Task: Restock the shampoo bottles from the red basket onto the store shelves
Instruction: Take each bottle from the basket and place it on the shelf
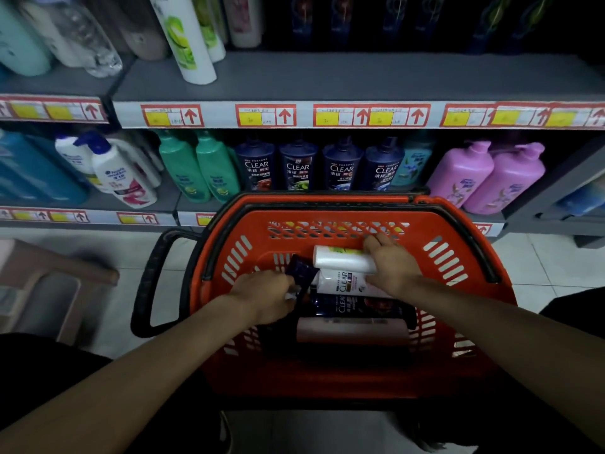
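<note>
Down inside the red basket [438, 329], on the floor before the store shelves [327, 77], both hands already among the shampoo bottles. Right hand [394, 267] draped over the far end of the white bottle with the green label [340, 257], fingers curled round its right-hand part, thumb side hidden, so closed on it as far as can be told. That bottle on its side, long axis running left to right across the basket, atop a white CLEAR bottle [343, 283]; nearer the body a dark CLEAR bottle [360, 306] and a pale pink one [353, 329], all lying the same way. Left hand [265, 296] at the left ends of the stack, fingers pinched on a small dark navy bottle [301, 270] tilted upward; something small and white under the fingertips, too blurred to name. Judged from this: a lift straight up for each hand, then a turn of the wrist to bring each bottle from lying to upright before the shelf. Matching dark CLEAR row [324, 165] straight ahead on the lower shelf, just beyond the basket rim; tall white-and-green bottle [186, 40] on the upper shelf, up and to the left, so a longer cross-body reach for the right hand.
</note>
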A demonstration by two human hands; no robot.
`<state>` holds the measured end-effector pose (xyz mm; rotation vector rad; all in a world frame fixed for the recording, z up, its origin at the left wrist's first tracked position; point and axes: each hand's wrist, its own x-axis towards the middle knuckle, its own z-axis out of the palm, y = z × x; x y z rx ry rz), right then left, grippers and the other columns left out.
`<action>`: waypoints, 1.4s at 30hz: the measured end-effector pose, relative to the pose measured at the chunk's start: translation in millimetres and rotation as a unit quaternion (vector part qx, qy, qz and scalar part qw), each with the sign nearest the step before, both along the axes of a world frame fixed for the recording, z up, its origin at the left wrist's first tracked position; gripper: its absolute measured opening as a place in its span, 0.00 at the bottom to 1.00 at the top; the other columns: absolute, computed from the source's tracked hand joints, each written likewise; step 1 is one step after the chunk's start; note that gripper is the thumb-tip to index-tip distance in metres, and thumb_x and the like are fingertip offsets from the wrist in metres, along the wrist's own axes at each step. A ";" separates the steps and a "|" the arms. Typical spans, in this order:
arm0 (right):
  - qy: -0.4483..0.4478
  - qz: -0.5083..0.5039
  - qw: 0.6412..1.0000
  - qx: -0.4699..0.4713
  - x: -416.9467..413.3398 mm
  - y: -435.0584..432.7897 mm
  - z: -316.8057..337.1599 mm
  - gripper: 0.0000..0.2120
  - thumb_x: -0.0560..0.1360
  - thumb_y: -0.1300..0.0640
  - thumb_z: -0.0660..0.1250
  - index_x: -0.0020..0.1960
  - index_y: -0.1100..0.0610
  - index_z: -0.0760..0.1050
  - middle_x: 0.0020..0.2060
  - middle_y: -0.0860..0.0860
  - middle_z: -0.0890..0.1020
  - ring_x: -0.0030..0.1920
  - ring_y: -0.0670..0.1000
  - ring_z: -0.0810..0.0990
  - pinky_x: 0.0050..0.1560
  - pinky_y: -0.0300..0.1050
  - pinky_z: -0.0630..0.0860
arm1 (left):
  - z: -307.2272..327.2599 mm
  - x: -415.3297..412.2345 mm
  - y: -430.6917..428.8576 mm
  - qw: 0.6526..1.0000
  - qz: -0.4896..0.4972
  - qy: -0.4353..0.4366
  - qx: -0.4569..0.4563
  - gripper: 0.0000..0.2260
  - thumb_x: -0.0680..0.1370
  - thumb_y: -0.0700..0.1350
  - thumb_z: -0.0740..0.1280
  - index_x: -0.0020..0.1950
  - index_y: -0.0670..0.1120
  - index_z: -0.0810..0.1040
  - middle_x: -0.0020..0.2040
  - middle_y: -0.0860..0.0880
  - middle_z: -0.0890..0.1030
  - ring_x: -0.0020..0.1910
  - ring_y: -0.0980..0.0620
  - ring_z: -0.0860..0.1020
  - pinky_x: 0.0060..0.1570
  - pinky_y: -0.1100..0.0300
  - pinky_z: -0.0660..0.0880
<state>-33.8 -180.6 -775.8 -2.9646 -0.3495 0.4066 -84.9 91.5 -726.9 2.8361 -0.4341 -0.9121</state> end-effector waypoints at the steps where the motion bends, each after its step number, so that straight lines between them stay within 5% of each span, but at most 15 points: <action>1: -0.004 -0.001 1.000 0.004 1.8 -1.4 -1.6 0.28 0.67 0.55 0.78 0.63 0.51 0.69 0.60 0.51 0.75 0.59 0.54 0.74 0.57 0.47 0.72 | 1.2 -1.2 1.1 1.000 0.002 -0.004 0.003 0.18 0.82 0.56 0.64 0.71 0.57 0.75 0.68 0.52 0.79 0.67 0.48 0.76 0.60 0.53 0.73; 4: -0.012 0.020 0.999 -0.032 4.0 -0.6 -6.7 0.32 0.68 0.51 0.77 0.68 0.53 0.70 0.63 0.52 0.74 0.64 0.55 0.71 0.66 0.48 0.69 | 3.1 -5.1 2.4 1.000 0.005 -0.014 0.009 0.16 0.82 0.55 0.64 0.69 0.56 0.76 0.67 0.51 0.80 0.66 0.47 0.77 0.56 0.54 0.72; 8: 0.028 0.042 0.997 -0.050 -0.3 4.1 -4.7 0.29 0.67 0.51 0.77 0.65 0.52 0.72 0.60 0.51 0.73 0.63 0.54 0.69 0.63 0.50 0.70 | 2.2 -6.3 3.9 0.999 0.031 0.013 0.000 0.16 0.81 0.57 0.65 0.69 0.57 0.76 0.65 0.51 0.80 0.64 0.48 0.78 0.54 0.55 0.73; 13: 0.115 0.128 0.978 -0.120 -18.2 11.1 4.3 0.35 0.67 0.58 0.77 0.71 0.54 0.67 0.64 0.54 0.74 0.64 0.56 0.75 0.66 0.52 0.73 | 0.7 5.4 -0.5 0.972 0.170 0.089 -0.134 0.19 0.81 0.57 0.68 0.69 0.53 0.78 0.65 0.52 0.80 0.62 0.53 0.79 0.65 0.55 0.76; 17: 0.062 0.172 0.968 -0.173 -24.8 17.9 5.9 0.37 0.66 0.57 0.77 0.72 0.55 0.68 0.66 0.55 0.73 0.68 0.57 0.72 0.73 0.54 0.64 | 9.2 16.1 -3.1 0.952 0.226 0.062 -0.197 0.15 0.82 0.56 0.68 0.66 0.52 0.80 0.61 0.52 0.80 0.61 0.51 0.78 0.65 0.55 0.75; 25: -0.124 0.240 0.962 -0.030 -15.0 22.9 67.8 0.37 0.53 0.62 0.78 0.61 0.53 0.73 0.54 0.50 0.79 0.54 0.55 0.78 0.52 0.50 0.74 | 34.1 26.1 -13.0 0.884 0.311 0.095 -0.336 0.14 0.82 0.59 0.66 0.58 0.51 0.82 0.53 0.50 0.85 0.53 0.52 0.82 0.49 0.61 0.75; 28: -0.178 0.246 0.952 0.032 -16.8 23.0 92.4 0.39 0.56 0.61 0.79 0.65 0.54 0.69 0.56 0.50 0.77 0.56 0.55 0.75 0.54 0.50 0.72 | 49.0 29.3 -17.7 0.873 0.304 0.069 -0.375 0.16 0.81 0.62 0.66 0.51 0.51 0.85 0.49 0.52 0.87 0.52 0.52 0.84 0.60 0.55 0.78; 33: -0.281 0.321 0.904 0.016 -20.1 21.1 128.3 0.29 0.68 0.63 0.74 0.68 0.58 0.73 0.60 0.55 0.76 0.60 0.60 0.75 0.67 0.53 0.69 | 70.0 34.7 -16.3 0.863 0.273 0.085 -0.417 0.21 0.79 0.68 0.63 0.56 0.55 0.85 0.54 0.52 0.87 0.57 0.51 0.84 0.59 0.55 0.77; 35: -0.326 0.328 0.887 0.009 -21.4 21.0 135.6 0.28 0.69 0.66 0.72 0.69 0.60 0.74 0.62 0.57 0.76 0.62 0.61 0.75 0.71 0.55 0.66 | 73.4 32.2 -18.8 0.859 0.240 0.147 -0.428 0.25 0.77 0.72 0.62 0.62 0.58 0.84 0.62 0.54 0.85 0.65 0.52 0.80 0.69 0.49 0.71; 38: -0.378 0.324 0.867 0.010 -22.5 21.2 141.5 0.22 0.74 0.66 0.69 0.67 0.62 0.75 0.62 0.59 0.77 0.62 0.62 0.76 0.74 0.57 0.65 | 56.5 35.8 -16.1 0.807 0.233 0.221 -0.496 0.26 0.80 0.67 0.64 0.70 0.52 0.79 0.71 0.45 0.78 0.74 0.43 0.73 0.78 0.37 0.59; 42: -0.426 0.278 0.860 0.027 -17.9 19.7 145.8 0.18 0.74 0.67 0.68 0.64 0.62 0.76 0.59 0.61 0.79 0.60 0.64 0.77 0.73 0.59 0.67 | 80.6 26.8 -20.8 0.808 0.233 0.206 -0.501 0.22 0.78 0.59 0.70 0.70 0.54 0.79 0.64 0.44 0.83 0.65 0.40 0.80 0.73 0.34 0.68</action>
